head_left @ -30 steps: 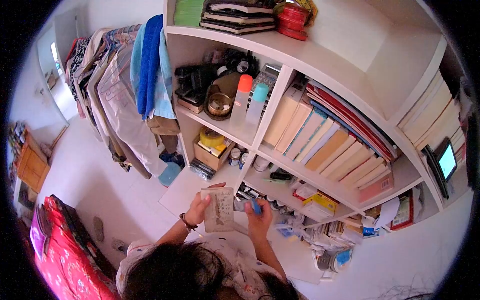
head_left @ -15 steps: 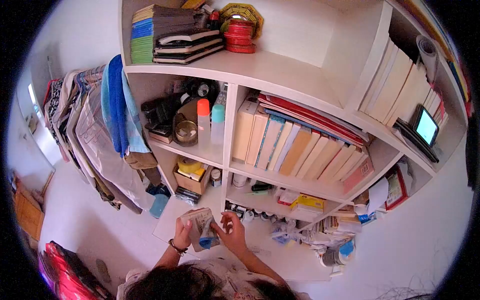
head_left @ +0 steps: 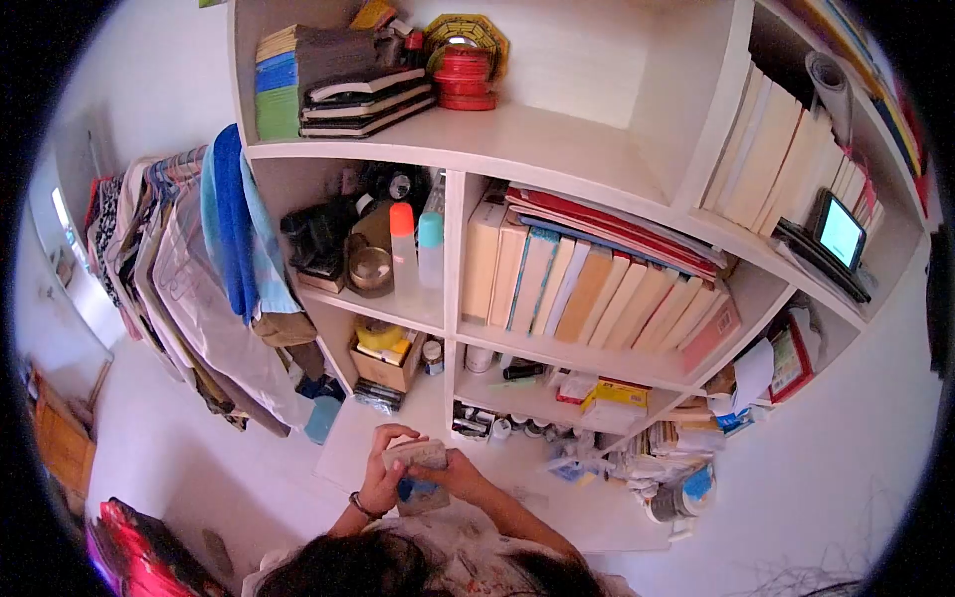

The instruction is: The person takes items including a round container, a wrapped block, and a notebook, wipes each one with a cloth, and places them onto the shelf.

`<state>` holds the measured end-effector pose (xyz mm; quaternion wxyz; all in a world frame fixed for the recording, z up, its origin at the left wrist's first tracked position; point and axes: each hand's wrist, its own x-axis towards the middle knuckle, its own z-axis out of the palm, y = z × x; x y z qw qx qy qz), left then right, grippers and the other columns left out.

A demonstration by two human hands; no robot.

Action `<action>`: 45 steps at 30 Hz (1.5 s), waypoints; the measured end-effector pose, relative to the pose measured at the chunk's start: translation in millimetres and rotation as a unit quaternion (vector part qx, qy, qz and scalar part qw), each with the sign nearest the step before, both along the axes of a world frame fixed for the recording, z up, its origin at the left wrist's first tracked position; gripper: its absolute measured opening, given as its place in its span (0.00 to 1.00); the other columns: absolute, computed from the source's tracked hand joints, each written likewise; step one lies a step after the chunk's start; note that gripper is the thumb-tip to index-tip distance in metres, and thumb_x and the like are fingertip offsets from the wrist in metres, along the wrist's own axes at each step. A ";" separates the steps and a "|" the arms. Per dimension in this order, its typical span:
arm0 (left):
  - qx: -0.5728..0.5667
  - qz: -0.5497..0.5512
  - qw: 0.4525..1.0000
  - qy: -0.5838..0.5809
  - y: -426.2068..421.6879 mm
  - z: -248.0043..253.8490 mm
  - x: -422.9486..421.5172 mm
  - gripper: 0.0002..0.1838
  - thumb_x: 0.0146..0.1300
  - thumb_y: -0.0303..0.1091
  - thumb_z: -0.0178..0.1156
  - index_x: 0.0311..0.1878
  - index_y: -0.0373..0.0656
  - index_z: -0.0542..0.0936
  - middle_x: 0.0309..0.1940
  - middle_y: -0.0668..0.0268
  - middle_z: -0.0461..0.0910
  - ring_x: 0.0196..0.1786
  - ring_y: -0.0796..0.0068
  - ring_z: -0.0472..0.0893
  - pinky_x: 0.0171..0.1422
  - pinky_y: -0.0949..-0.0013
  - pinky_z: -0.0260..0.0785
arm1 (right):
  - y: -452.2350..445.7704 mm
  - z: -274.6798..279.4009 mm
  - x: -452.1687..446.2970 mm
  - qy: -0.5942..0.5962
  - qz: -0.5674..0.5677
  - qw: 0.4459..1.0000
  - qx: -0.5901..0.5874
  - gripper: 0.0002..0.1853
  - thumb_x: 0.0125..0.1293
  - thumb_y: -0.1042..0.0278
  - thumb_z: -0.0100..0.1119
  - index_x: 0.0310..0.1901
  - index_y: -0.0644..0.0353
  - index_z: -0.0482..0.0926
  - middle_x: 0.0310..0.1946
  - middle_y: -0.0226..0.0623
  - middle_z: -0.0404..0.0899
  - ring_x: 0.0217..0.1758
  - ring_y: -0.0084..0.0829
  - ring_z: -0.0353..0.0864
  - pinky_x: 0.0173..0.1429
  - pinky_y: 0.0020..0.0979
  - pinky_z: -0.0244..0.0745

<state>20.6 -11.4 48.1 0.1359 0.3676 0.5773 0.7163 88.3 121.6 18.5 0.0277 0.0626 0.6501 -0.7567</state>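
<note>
A small worn book [head_left: 416,456] with a pale cover is tilted so that its edge faces up. My left hand [head_left: 380,478], with a bracelet at the wrist, grips its left side, fingers curled over the top. At the right end of the book, my right hand [head_left: 458,472] has its fingers closed against it. A blue cloth [head_left: 406,489] shows just beneath the book, between the hands, partly hidden. Which fingers hold the cloth is hard to make out.
White shelving [head_left: 557,164] holds a row of books [head_left: 587,298], two capped bottles [head_left: 402,249], stacked notebooks [head_left: 366,104] and a small lit screen [head_left: 842,234]. Hanging clothes [head_left: 189,269] are at the left. A red patterned cloth [head_left: 149,557] lies at the lower left.
The view has shifted right and up since the first frame. The book has tilted from facing up to edge up. My right hand has come from beside the book onto its right end.
</note>
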 end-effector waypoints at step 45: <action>0.029 0.038 0.998 -0.039 15.9 3.0 4.7 0.28 0.59 0.55 0.51 0.45 0.36 0.67 0.44 0.64 0.62 0.49 0.73 0.64 0.58 0.70 0.55 | 11.1 44.7 -0.2 0.069 -0.112 0.990 0.043 0.20 0.44 0.67 0.75 0.35 0.58 0.73 0.31 0.26 0.76 0.35 0.19 0.73 0.40 0.24 0.72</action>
